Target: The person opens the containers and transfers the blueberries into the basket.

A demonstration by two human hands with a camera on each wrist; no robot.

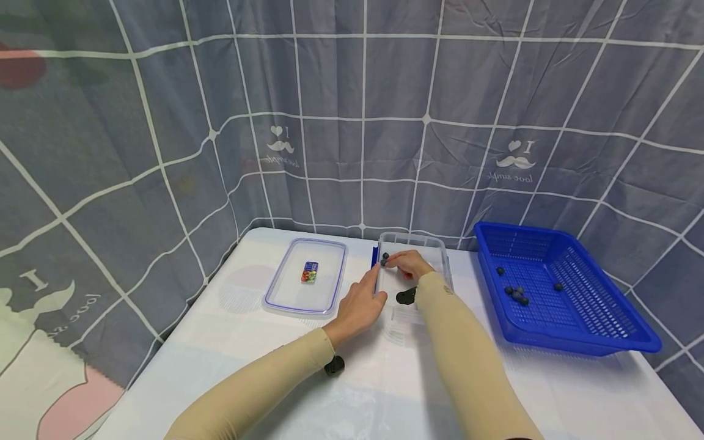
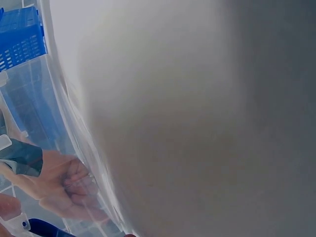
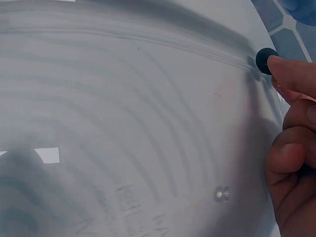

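Observation:
A clear plastic container [image 1: 442, 250] stands on the table with a blue-sealed flap on its left side. Inside, near its left wall, my right hand [image 1: 409, 264] pinches a blueberry [image 3: 265, 60] at the index fingertip, the other fingers curled under. A second dark blueberry [image 1: 385, 255] sits right beside it in the head view. My left hand [image 1: 360, 305] reaches to the container's left side, index finger straight and touching near the flap, thumb apart. In the left wrist view the right hand shows through the clear wall.
Left of the container lies a clear lid [image 1: 286, 293] with a blue rim and a colourful label [image 1: 310, 272]. At the right stands a blue slotted basket [image 1: 583, 342] holding several blueberries [image 1: 517, 294]. A grey checked curtain [image 1: 330, 146] hangs behind the white table [image 1: 231, 342].

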